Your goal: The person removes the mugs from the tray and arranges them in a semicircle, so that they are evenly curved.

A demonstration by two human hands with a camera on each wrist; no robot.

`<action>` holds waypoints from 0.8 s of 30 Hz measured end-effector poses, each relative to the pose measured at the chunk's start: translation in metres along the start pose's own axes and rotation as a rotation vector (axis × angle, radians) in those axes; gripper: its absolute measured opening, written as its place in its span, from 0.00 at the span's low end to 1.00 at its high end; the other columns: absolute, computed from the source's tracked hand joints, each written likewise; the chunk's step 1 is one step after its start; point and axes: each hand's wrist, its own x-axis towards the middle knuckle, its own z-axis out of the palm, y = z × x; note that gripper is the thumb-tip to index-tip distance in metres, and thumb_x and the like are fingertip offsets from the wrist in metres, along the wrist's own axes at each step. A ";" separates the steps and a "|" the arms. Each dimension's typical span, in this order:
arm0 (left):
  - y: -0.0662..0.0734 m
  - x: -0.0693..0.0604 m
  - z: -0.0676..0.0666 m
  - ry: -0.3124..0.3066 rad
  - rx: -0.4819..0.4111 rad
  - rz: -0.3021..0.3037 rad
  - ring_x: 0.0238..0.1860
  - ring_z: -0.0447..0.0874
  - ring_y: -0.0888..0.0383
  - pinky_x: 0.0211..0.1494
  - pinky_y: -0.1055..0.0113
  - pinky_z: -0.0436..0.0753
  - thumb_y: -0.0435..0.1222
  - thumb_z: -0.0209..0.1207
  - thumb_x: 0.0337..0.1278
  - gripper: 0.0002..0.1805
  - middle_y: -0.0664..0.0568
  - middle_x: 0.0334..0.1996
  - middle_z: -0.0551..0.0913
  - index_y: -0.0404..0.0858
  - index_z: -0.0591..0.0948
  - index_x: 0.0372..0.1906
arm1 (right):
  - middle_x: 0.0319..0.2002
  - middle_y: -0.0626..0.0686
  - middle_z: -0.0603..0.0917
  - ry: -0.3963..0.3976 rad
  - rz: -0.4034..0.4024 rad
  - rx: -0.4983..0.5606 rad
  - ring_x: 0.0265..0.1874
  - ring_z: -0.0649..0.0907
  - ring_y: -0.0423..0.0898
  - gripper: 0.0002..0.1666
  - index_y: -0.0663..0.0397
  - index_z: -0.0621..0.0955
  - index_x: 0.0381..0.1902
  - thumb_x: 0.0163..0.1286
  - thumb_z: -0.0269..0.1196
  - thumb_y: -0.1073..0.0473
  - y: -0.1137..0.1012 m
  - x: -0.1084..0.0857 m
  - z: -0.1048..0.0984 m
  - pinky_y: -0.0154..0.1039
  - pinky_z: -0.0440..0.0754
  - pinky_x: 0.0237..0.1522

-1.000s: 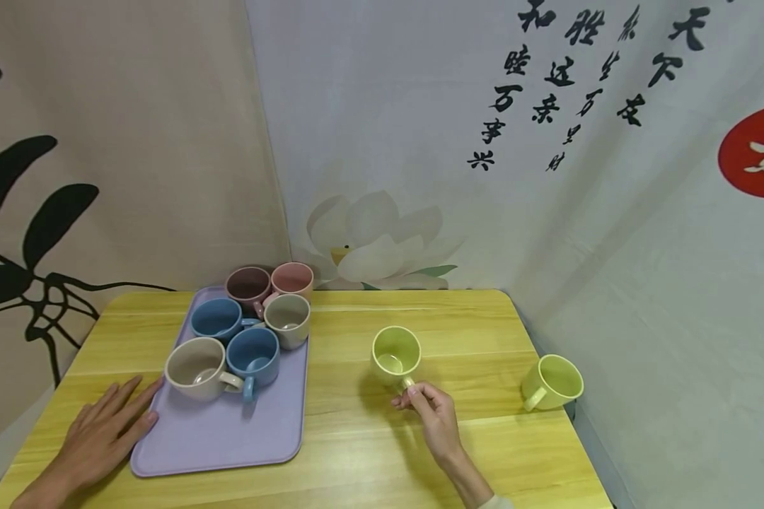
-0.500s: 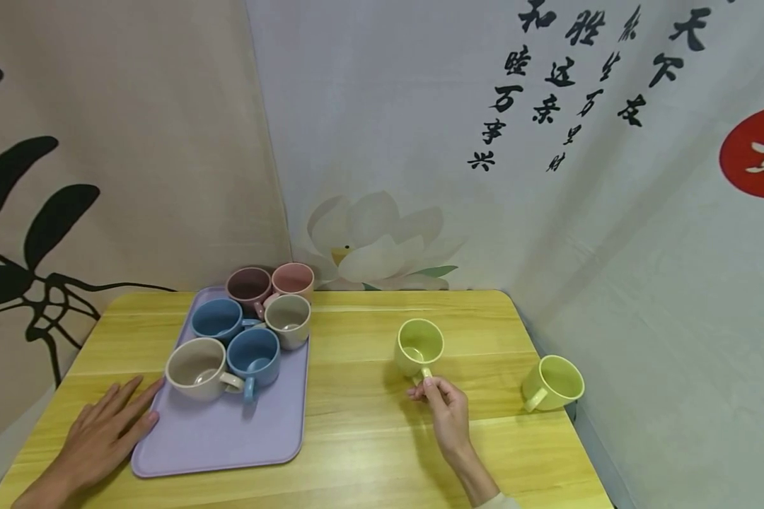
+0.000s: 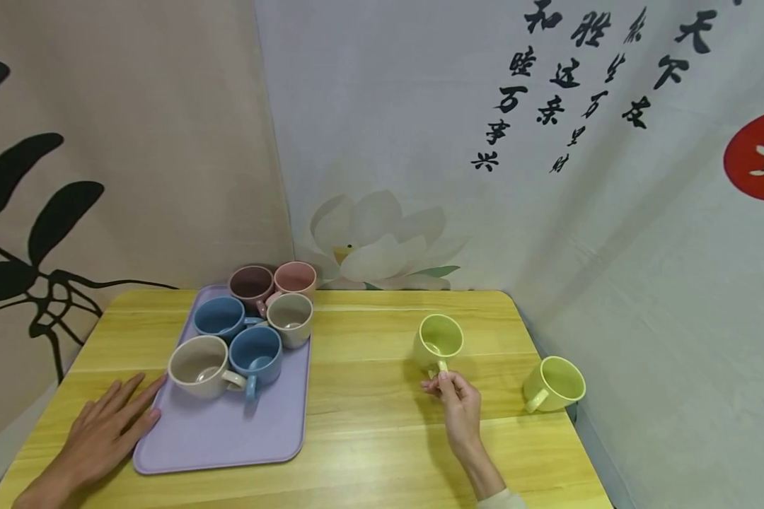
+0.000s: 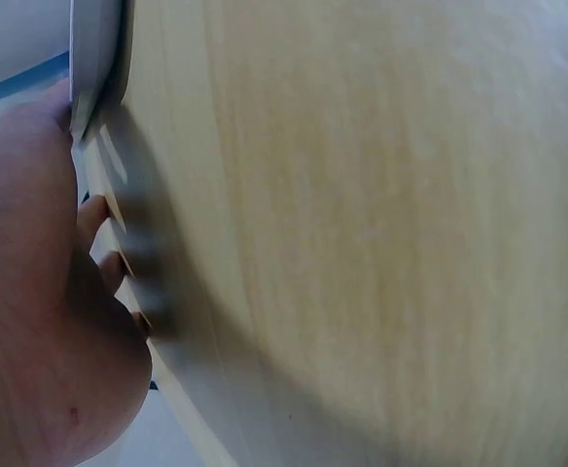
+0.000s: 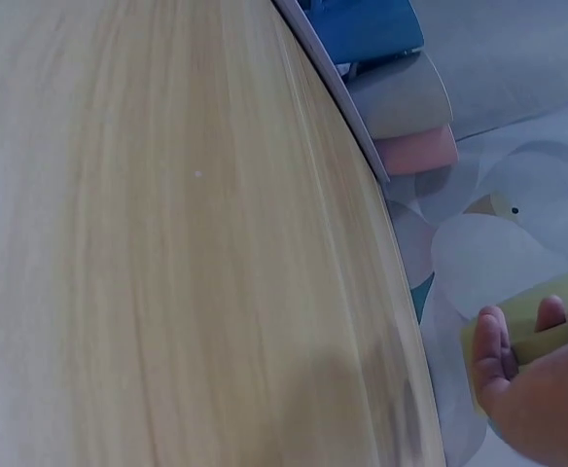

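My right hand (image 3: 461, 410) pinches the handle of a yellow-green mug (image 3: 439, 338), held just above the table right of its middle; a shadow falls beside it. In the right wrist view, the curled fingers (image 5: 493, 350) grip that mug at the lower right. A second yellow-green mug (image 3: 555, 385) stands upright near the table's right edge, its handle toward me. My left hand (image 3: 105, 424) lies with fingers spread on the table, its fingertips touching the left edge of a lavender tray (image 3: 229, 445). In the left wrist view, the left hand (image 4: 51, 292) shows beside the tray edge.
Several mugs crowd the tray's back: a large white mug (image 3: 199, 367), two blue mugs (image 3: 255, 357), a grey mug (image 3: 290, 322), a purple mug (image 3: 251, 286) and a pink mug (image 3: 295, 278). Printed curtains (image 3: 382, 141) hang behind the wooden table (image 3: 356, 438).
My right hand has carried the yellow-green mug to the right and slightly farther back, away from the tray. The left hand and the tray stay in place.
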 end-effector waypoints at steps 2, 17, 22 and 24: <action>-0.001 0.000 0.000 0.006 0.005 0.009 0.86 0.28 0.10 0.77 0.09 0.23 0.63 0.41 0.92 0.41 0.20 0.90 0.42 0.55 0.47 0.95 | 0.41 0.61 0.88 0.010 0.012 0.008 0.46 0.96 0.55 0.24 0.81 0.80 0.42 0.93 0.56 0.59 0.001 0.001 -0.002 0.39 0.95 0.56; 0.003 0.000 -0.003 0.016 0.017 0.011 0.86 0.30 0.10 0.78 0.09 0.25 0.62 0.43 0.92 0.41 0.20 0.89 0.44 0.53 0.48 0.95 | 0.41 0.60 0.89 0.085 0.009 0.019 0.45 0.96 0.50 0.25 0.82 0.80 0.44 0.93 0.56 0.58 0.006 0.014 -0.018 0.40 0.96 0.56; 0.003 0.000 -0.003 0.017 0.016 0.010 0.86 0.31 0.09 0.78 0.08 0.27 0.62 0.43 0.92 0.41 0.20 0.89 0.45 0.53 0.48 0.95 | 0.40 0.57 0.89 0.109 0.017 0.025 0.44 0.96 0.49 0.24 0.82 0.80 0.44 0.93 0.57 0.59 0.009 0.019 -0.023 0.41 0.96 0.55; 0.003 0.000 -0.003 0.016 0.014 0.008 0.86 0.31 0.09 0.78 0.08 0.27 0.62 0.43 0.92 0.41 0.20 0.89 0.44 0.53 0.48 0.95 | 0.40 0.57 0.90 0.122 0.021 0.014 0.44 0.96 0.49 0.24 0.82 0.81 0.44 0.92 0.57 0.59 0.010 0.021 -0.026 0.41 0.96 0.55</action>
